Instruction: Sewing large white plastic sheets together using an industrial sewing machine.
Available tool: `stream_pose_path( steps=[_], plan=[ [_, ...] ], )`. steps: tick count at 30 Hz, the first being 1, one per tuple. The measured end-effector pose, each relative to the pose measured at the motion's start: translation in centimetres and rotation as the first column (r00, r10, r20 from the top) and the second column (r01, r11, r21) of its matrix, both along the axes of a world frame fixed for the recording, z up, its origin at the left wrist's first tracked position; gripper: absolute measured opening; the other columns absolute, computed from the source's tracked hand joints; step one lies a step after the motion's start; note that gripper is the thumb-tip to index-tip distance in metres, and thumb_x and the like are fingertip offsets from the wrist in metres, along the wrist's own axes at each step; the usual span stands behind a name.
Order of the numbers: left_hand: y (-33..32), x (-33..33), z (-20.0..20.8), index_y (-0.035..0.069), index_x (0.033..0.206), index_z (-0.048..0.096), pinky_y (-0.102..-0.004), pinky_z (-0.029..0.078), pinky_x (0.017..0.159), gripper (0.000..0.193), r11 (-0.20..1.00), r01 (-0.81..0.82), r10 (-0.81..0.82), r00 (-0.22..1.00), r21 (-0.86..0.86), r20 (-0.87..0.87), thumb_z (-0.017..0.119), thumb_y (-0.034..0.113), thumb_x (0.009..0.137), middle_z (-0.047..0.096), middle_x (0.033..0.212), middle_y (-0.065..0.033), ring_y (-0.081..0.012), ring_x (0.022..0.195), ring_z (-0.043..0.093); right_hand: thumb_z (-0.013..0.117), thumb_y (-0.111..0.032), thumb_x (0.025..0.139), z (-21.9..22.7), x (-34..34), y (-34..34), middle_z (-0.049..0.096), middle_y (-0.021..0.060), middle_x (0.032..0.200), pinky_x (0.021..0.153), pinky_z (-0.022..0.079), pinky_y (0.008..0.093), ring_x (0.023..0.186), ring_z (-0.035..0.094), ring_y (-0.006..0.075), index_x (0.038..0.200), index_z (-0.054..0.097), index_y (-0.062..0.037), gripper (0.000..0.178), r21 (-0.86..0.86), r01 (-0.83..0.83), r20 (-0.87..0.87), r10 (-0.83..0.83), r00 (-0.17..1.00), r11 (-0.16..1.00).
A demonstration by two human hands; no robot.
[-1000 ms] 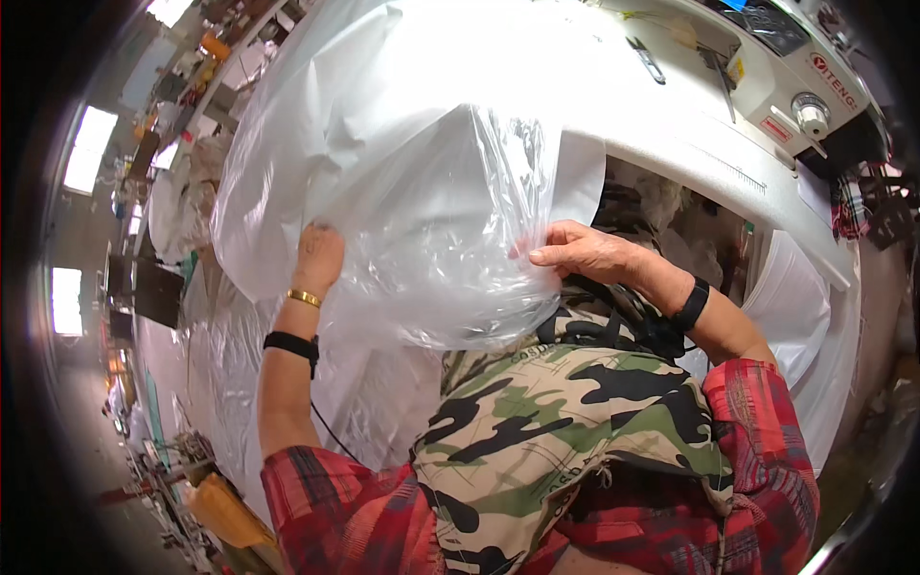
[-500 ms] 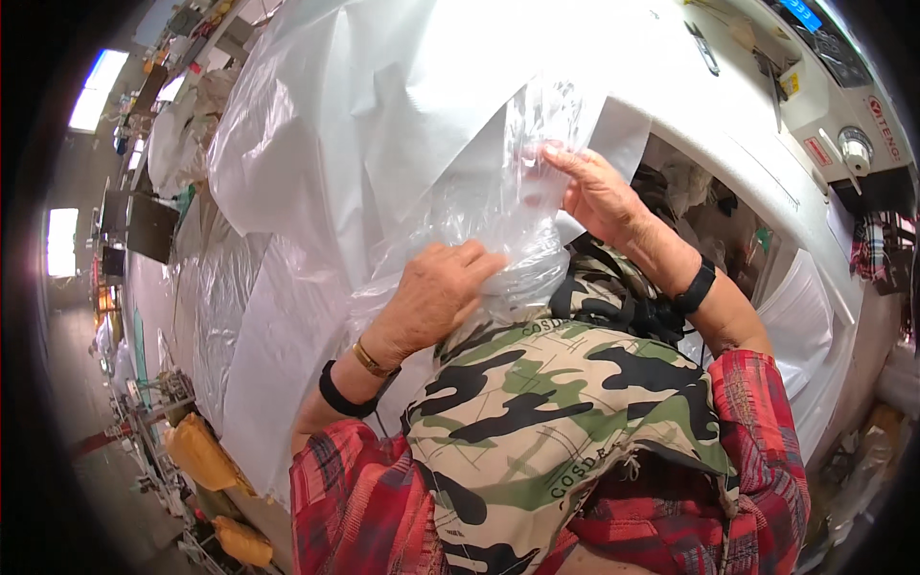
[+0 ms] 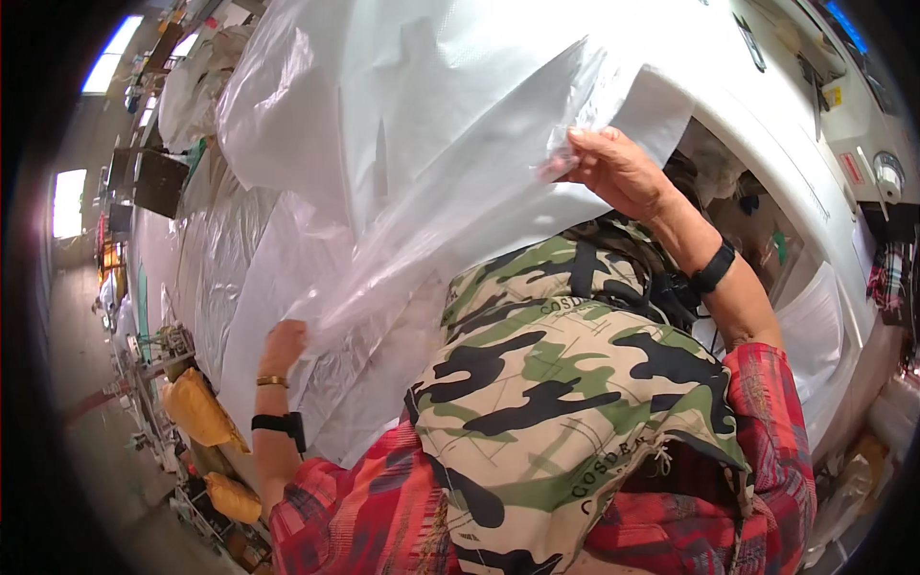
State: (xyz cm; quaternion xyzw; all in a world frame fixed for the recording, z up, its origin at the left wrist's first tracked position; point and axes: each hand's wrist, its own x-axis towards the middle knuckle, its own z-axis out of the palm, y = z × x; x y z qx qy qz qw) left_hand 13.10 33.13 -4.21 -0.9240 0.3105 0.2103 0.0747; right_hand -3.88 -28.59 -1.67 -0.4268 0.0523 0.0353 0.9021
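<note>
A clear plastic sheet (image 3: 431, 216) stretches slantwise between my two hands. My right hand (image 3: 613, 168) pinches its upper end, thumb on top, with gathered film around the fingers. Low on the left, my left hand (image 3: 285, 347) is closed on the other end; its fingertips are partly hidden by the film. Beneath lies a large white plastic sheet (image 3: 402, 115), spread over the table and hanging down at the left. A camouflage apron (image 3: 537, 383) covers my lap, just below the stretched film.
At the right is a white machine table (image 3: 767, 163) with a curved edge and an opening beside it. A pair of small snips (image 3: 750, 43) lies on it near a machine head with a dial (image 3: 888, 177). Yellow bundles (image 3: 203, 410) sit at the far left.
My left hand has moved down and left, away from my right hand. The bunched clear film is now pulled out long between them. My right hand has shifted slightly right.
</note>
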Motion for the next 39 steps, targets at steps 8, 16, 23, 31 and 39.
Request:
stream_pose_path(
  steps=[8, 16, 23, 31, 39],
  plan=[
    [10.1, 3.5, 6.9, 0.008, 0.1, 0.069, -0.0406, 0.048, 0.094, 0.025, 0.873, -0.41, 0.38, 0.911, 0.265, 0.159, 0.065, 0.006, 0.075, 0.065, 0.111, -0.0151, -0.0331, 0.109, 0.059, 0.07, -0.042, 0.087, 0.2, -1.5, 0.5, 0.07, 0.0123, 0.096, 0.096, 0.046, 0.0388, 0.097, 0.065, 0.0237, 0.1, 0.069, -0.0013, 0.043, -0.383, -0.376, -0.16, 0.341, 0.926, 0.844],
    [-20.4, 0.5, 12.1, 0.005, 0.116, 0.063, -0.0415, 0.045, 0.098, 0.036, 0.925, 0.226, -0.247, 0.969, -0.307, -0.03, 0.06, 0.0, 0.08, 0.065, 0.117, -0.0156, -0.0341, 0.112, 0.059, 0.061, -0.03, 0.095, -1.3, -4.0, -1.8, 0.07, 0.0093, 0.095, 0.088, 0.052, 0.0353, 0.091, 0.068, 0.0195, 0.109, 0.063, -0.0015, 0.032, -0.037, 0.111, -0.042, -0.112, 0.993, 0.993],
    [-40.5, -6.5, 9.9, -0.002, 0.12, 0.061, -0.029, 0.05, 0.086, 0.028, 0.634, -0.025, -0.446, 0.805, -0.773, -0.391, 0.058, 0.012, 0.095, 0.069, 0.109, -0.0139, -0.02, 0.098, 0.065, 0.062, -0.027, 0.096, 1.1, -4.8, 0.0, 0.067, 0.0014, 0.097, 0.081, 0.055, 0.0336, 0.086, 0.066, 0.012, 0.112, 0.062, -0.0035, 0.029, -0.01, 0.078, -0.103, -0.078, 0.992, 0.997],
    [-44.9, -7.6, 3.9, 0.007, 0.08, 0.062, -0.0167, 0.032, 0.051, 0.015, 0.728, -0.403, -0.406, 0.399, -0.555, -0.822, 0.067, 0.016, 0.091, 0.052, 0.068, 0.0082, 0.0012, 0.059, 0.043, 0.066, -0.027, 0.093, 0.8, -5.4, 0.5, 0.06, -0.0017, 0.08, 0.067, 0.055, 0.0274, 0.074, 0.062, 0.008, 0.112, 0.059, -0.0062, 0.029, -0.149, 0.238, -0.146, -0.26, 0.955, 0.96],
    [-44.0, -5.7, 3.3, 0.007, 0.073, 0.058, -0.0189, 0.026, 0.046, 0.021, 0.648, -0.478, -0.369, 0.484, -0.593, -0.794, 0.068, 0.014, 0.09, 0.046, 0.061, 0.0101, 0.001, 0.054, 0.037, 0.064, -0.02, 0.095, 1.0, -6.1, 0.0, 0.058, -0.0024, 0.07, 0.063, 0.053, 0.0236, 0.061, 0.059, 0.0072, 0.092, 0.061, -0.0067, 0.014, -0.223, 0.379, -0.097, -0.408, 0.908, 0.898]
  ],
)
